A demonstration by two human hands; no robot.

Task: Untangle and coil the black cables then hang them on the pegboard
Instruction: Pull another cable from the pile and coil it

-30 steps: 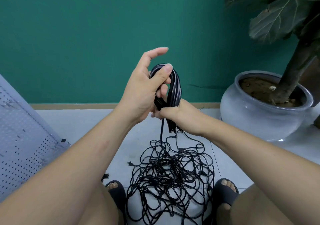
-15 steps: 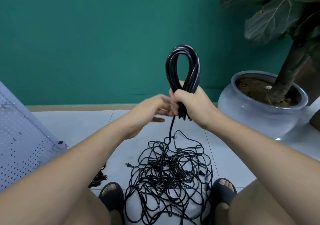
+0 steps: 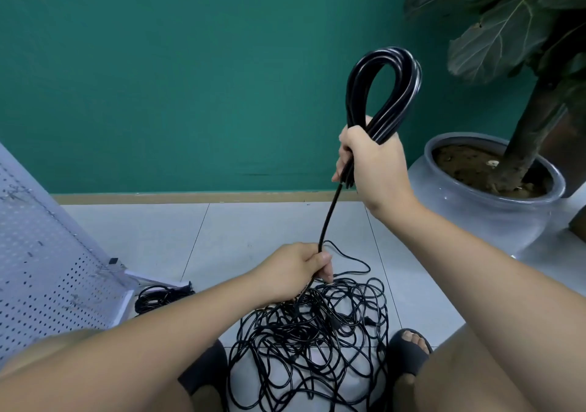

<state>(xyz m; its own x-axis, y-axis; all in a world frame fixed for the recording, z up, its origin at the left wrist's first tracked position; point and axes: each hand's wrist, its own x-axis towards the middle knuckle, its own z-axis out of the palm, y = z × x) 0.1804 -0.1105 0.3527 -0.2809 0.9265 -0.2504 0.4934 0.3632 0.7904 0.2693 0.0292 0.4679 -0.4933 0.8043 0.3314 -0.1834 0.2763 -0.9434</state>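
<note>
Coil of black cable (image 3: 385, 88) stands high in the right hand (image 3: 374, 161), fingers (image 3: 347, 154) clenched round it, so the left hand (image 3: 298, 269), grasping the taut strand (image 3: 329, 218), can draw slack from the tangle (image 3: 310, 342) on the floor (image 3: 253, 227).

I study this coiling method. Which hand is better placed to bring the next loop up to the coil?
Probably left. The left hand grips the free strand just above the tangled pile; the right hand is full, holding the coil.
</note>
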